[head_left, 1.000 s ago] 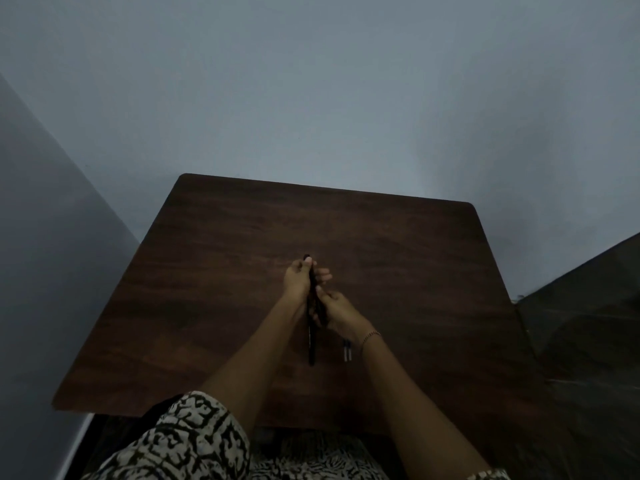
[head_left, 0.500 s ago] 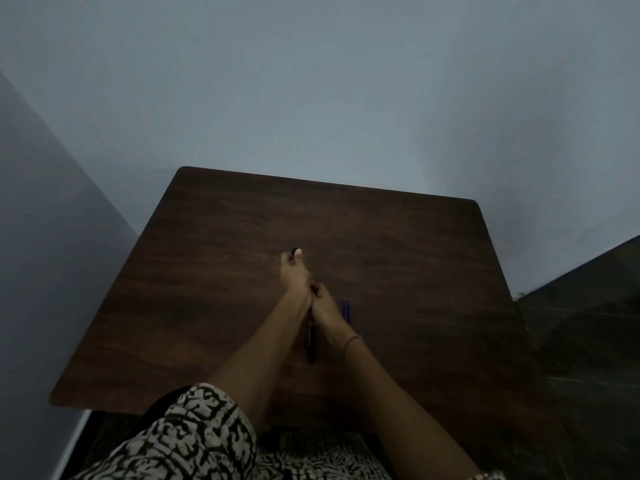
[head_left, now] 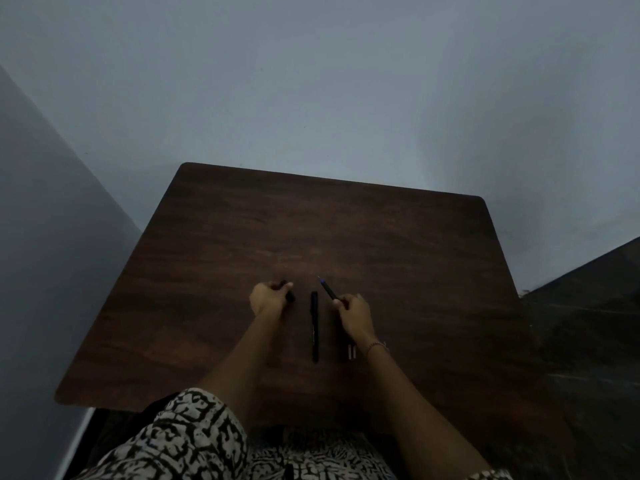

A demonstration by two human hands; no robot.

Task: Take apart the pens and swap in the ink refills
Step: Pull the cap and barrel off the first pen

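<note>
On the dark wooden table (head_left: 398, 258), a whole black pen (head_left: 314, 325) lies lengthwise between my two hands. My left hand (head_left: 268, 297) is closed around a short black pen cap (head_left: 289, 292). My right hand (head_left: 355, 315) grips the uncapped pen body (head_left: 329, 289), whose blue tip points up and away to the left. Just below my right wrist, the pale ends of two thin ink refills (head_left: 352, 351) show on the table; the hand hides the rest of them.
The table stands against a plain grey wall (head_left: 311, 81). A dark surface (head_left: 588, 306) sits past the table's right edge. My patterned black-and-white clothing (head_left: 180, 441) fills the lower left, below the near table edge.
My hands were pressed together around one pen over the table's middle. They have now pulled apart sideways, the cap in the left and the pen body in the right.
</note>
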